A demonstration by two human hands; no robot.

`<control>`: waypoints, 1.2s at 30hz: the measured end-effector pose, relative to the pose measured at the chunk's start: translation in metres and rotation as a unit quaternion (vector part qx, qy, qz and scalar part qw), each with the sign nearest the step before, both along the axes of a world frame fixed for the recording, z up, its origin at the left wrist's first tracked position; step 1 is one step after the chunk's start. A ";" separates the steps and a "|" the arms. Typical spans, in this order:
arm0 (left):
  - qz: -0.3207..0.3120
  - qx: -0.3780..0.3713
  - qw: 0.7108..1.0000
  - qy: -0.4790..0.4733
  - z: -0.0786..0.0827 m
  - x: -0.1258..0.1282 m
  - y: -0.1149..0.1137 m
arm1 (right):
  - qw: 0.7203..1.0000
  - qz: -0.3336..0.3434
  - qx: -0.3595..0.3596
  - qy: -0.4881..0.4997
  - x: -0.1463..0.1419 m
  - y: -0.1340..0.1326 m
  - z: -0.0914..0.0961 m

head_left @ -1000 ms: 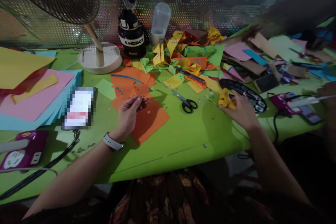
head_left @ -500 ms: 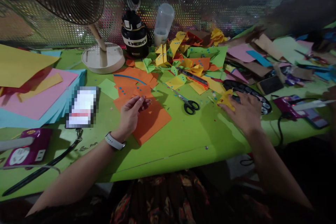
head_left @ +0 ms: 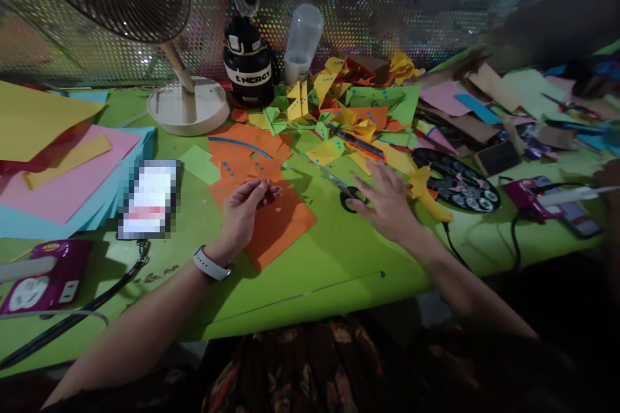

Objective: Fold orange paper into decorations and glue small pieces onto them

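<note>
My left hand (head_left: 243, 211) hovers over an orange paper sheet (head_left: 285, 232), thumb pressed to the fingers in a pinch. Whatever is in the pinch, if anything, is too small to make out. My right hand (head_left: 387, 203) is open with fingers spread, holding nothing, just right of a pair of scissors (head_left: 349, 199) whose black handle it partly overlaps. To its right lies a yellow tool with a black cord (head_left: 433, 200), seemingly a glue gun, beside a round black tray (head_left: 469, 190) of small pieces. Blue dots mark an orange paper piece (head_left: 247, 170) above the left hand.
Folded and cut paper (head_left: 368, 100) is heaped at the back, with a utility knife (head_left: 361, 142) on it. A black bottle (head_left: 249, 71) and a fan base (head_left: 188, 110) stand behind. Leftward are a phone (head_left: 150, 200), stacked coloured sheets (head_left: 72, 174) and a purple power bank-like box (head_left: 53, 277).
My right hand has let go of the yellow tool and moved left toward the scissors, fingers spreading. The yellow tool now lies beside the black tray. My left hand stays almost still.
</note>
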State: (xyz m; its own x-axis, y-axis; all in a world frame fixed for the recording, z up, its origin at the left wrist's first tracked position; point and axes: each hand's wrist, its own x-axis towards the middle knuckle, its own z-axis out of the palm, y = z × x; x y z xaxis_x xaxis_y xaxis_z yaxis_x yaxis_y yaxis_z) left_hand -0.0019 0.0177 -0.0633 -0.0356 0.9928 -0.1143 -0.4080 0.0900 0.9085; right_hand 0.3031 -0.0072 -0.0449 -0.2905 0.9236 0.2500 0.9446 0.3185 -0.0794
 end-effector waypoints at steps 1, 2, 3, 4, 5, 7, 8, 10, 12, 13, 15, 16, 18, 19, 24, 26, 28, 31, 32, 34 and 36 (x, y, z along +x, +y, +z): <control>-0.002 -0.001 1.000 0.002 0.000 0.000 0.000 | 1.000 0.017 -0.018 -0.008 -0.012 0.004 -0.001; -0.004 -0.002 1.000 0.005 0.000 0.000 0.000 | 0.999 0.029 -0.031 -0.017 -0.022 0.008 -0.002; -0.006 -0.003 1.000 0.007 0.000 0.000 0.000 | 0.998 0.037 -0.044 -0.028 -0.030 0.012 -0.004; -0.007 -0.003 1.000 0.009 0.000 0.000 -0.001 | 0.997 0.039 -0.056 -0.037 -0.035 0.016 -0.006; -0.008 -0.004 1.000 0.011 0.000 0.000 -0.001 | 0.996 0.038 -0.066 -0.044 -0.039 0.019 -0.008; -0.012 -0.005 1.000 0.013 0.000 0.001 -0.001 | 0.995 0.033 -0.083 -0.051 -0.041 0.024 -0.010; -0.014 -0.005 1.000 0.013 0.000 0.001 -0.001 | 0.994 0.030 -0.089 -0.052 -0.041 0.026 -0.011; -0.014 -0.005 1.000 0.014 0.000 0.001 -0.001 | 0.993 0.029 -0.100 -0.051 -0.041 0.028 -0.013; -0.013 -0.004 1.000 0.012 0.000 0.001 -0.001 | 0.993 0.027 -0.105 -0.051 -0.041 0.030 -0.013; -0.012 -0.004 1.000 0.010 0.000 0.001 -0.001 | 0.993 0.025 -0.106 -0.052 -0.041 0.031 -0.013; -0.011 -0.005 1.000 0.006 0.000 0.001 -0.001 | 0.993 0.020 -0.107 -0.056 -0.042 0.032 -0.013; -0.010 -0.006 1.000 0.004 -0.001 0.001 -0.001 | 0.992 0.019 -0.106 -0.059 -0.042 0.033 -0.013; -0.010 -0.009 1.000 0.001 -0.001 0.002 -0.001 | 0.992 0.020 -0.108 -0.063 -0.044 0.034 -0.015; -0.010 -0.010 1.000 0.001 -0.001 0.002 -0.001 | 0.992 0.022 -0.109 -0.065 -0.044 0.035 -0.016; -0.010 -0.010 1.000 0.006 -0.001 0.001 -0.001 | 0.994 0.022 -0.108 0.001 -0.043 0.033 -0.011; -0.009 -0.013 1.000 0.011 0.000 0.002 -0.002 | 0.989 0.027 -0.114 0.087 -0.042 0.031 -0.003; -0.010 -0.017 1.000 0.018 0.000 0.002 -0.003 | 0.970 0.036 -0.138 0.197 -0.043 0.027 0.007; -0.020 -0.017 0.999 0.035 0.001 0.003 -0.005 | 0.913 0.053 -0.214 0.342 -0.049 0.020 0.022; -0.024 -0.016 0.999 0.041 0.001 0.003 -0.005 | 0.896 0.062 -0.234 0.372 -0.053 0.018 0.026; -0.033 -0.013 0.998 0.051 0.002 0.004 -0.007 | 0.880 0.085 -0.248 0.397 -0.063 0.015 0.031; -0.040 -0.008 0.998 0.056 0.004 0.005 -0.008 | 0.885 0.103 -0.237 0.387 -0.075 0.014 0.034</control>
